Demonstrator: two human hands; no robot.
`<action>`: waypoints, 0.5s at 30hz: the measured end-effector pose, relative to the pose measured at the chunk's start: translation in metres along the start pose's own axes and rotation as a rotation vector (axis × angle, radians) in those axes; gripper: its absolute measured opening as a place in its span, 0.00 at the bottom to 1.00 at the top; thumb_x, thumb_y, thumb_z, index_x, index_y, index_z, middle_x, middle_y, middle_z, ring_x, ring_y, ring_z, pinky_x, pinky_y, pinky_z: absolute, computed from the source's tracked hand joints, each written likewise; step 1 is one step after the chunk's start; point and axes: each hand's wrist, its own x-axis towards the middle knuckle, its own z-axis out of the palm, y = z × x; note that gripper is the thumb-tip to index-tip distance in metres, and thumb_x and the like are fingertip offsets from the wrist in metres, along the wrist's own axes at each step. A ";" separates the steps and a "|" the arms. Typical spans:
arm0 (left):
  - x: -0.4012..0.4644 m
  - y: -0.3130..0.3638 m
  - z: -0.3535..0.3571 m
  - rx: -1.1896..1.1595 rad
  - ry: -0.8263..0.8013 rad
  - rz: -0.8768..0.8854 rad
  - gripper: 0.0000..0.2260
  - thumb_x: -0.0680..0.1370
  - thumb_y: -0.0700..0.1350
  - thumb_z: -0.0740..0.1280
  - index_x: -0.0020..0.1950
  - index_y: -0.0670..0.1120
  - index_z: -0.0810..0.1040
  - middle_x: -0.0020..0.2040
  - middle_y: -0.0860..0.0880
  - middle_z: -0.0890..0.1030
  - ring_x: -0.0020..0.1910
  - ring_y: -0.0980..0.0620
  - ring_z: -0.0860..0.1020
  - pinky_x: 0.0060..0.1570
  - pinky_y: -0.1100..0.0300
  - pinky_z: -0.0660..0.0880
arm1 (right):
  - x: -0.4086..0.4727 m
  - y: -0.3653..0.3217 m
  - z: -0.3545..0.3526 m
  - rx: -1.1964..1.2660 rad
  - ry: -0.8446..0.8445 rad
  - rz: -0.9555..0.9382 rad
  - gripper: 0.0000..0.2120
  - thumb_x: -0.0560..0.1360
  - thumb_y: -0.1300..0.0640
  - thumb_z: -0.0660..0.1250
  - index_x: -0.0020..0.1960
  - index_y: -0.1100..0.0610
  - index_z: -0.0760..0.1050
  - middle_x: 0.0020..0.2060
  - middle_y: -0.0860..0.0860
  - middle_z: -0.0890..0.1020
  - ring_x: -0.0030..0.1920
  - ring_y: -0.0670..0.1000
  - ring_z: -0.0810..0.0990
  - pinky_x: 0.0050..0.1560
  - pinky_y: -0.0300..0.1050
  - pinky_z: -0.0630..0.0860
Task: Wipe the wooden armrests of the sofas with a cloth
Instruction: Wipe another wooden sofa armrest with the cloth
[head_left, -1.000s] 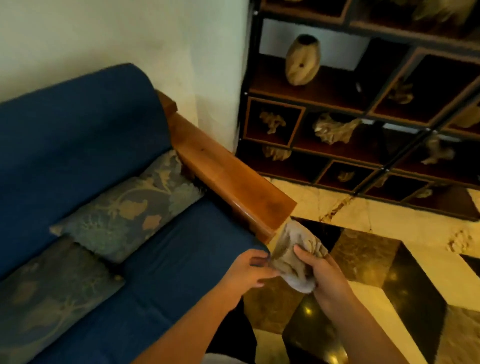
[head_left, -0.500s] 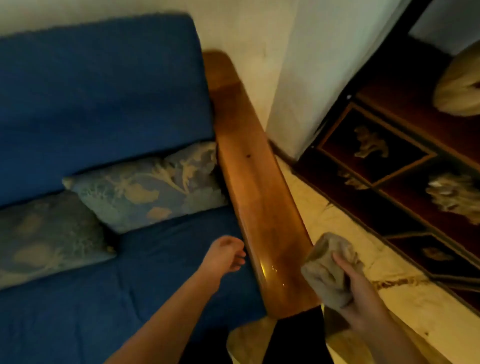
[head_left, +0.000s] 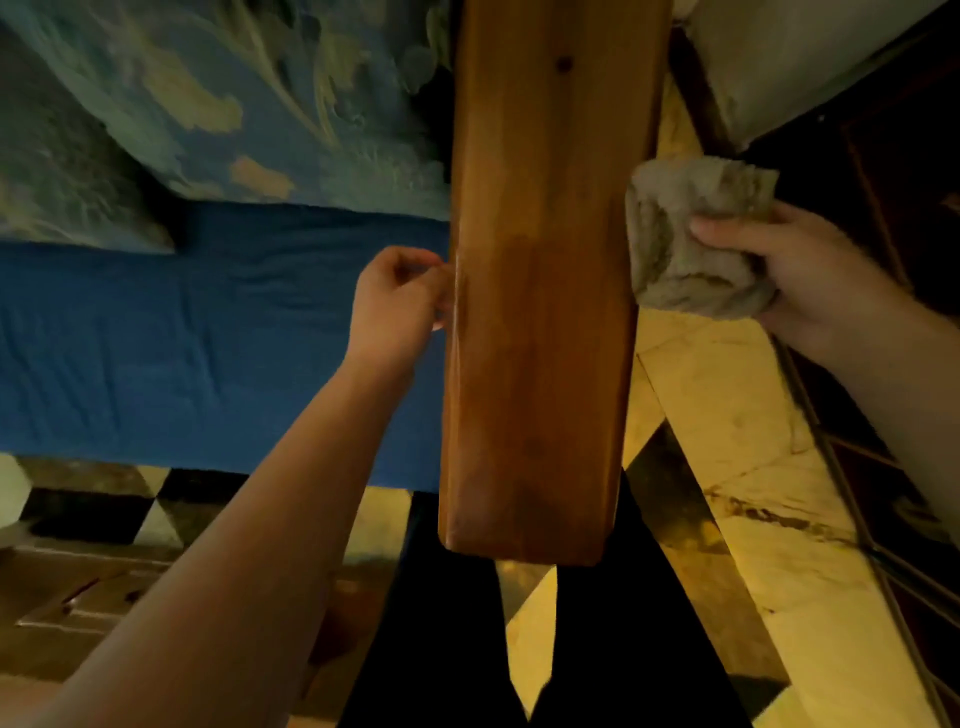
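The wooden armrest runs down the middle of the head view, glossy brown, its front end near the bottom. My right hand grips a bunched grey cloth just to the right of the armrest, its left edge at the armrest's right side. My left hand is at the armrest's left edge with its fingers loosely curled, holding nothing; its fingertips seem to touch the wood. The blue sofa seat lies to the left.
A patterned cushion leans at the back left of the seat. A white wall corner and a dark shelf unit stand close on the right. Patterned marble floor lies below, with my dark trousers at the bottom.
The view has closed in and tilted down over the armrest. My left hand let go of the cloth and came to the armrest's left edge. My right hand carries the cloth alongside the right edge.
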 end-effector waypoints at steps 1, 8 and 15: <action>0.010 0.007 0.003 0.036 0.017 0.016 0.06 0.79 0.42 0.70 0.55 0.44 0.79 0.43 0.50 0.83 0.34 0.62 0.82 0.34 0.67 0.77 | 0.008 -0.005 0.006 -0.030 -0.003 0.005 0.22 0.71 0.57 0.77 0.64 0.54 0.82 0.57 0.52 0.88 0.57 0.52 0.87 0.52 0.47 0.84; 0.147 0.091 0.038 0.321 -0.058 0.066 0.16 0.80 0.51 0.70 0.62 0.47 0.71 0.53 0.45 0.82 0.54 0.43 0.82 0.57 0.47 0.79 | 0.094 -0.117 0.020 -0.225 0.132 -0.163 0.28 0.64 0.51 0.81 0.63 0.55 0.81 0.52 0.50 0.89 0.52 0.51 0.88 0.55 0.51 0.82; 0.200 0.123 0.047 0.405 -0.176 -0.060 0.25 0.75 0.52 0.76 0.64 0.41 0.74 0.58 0.41 0.81 0.56 0.41 0.81 0.57 0.43 0.80 | 0.174 -0.243 0.046 -0.605 0.168 -0.312 0.36 0.63 0.45 0.82 0.68 0.54 0.78 0.58 0.51 0.85 0.57 0.54 0.85 0.62 0.55 0.81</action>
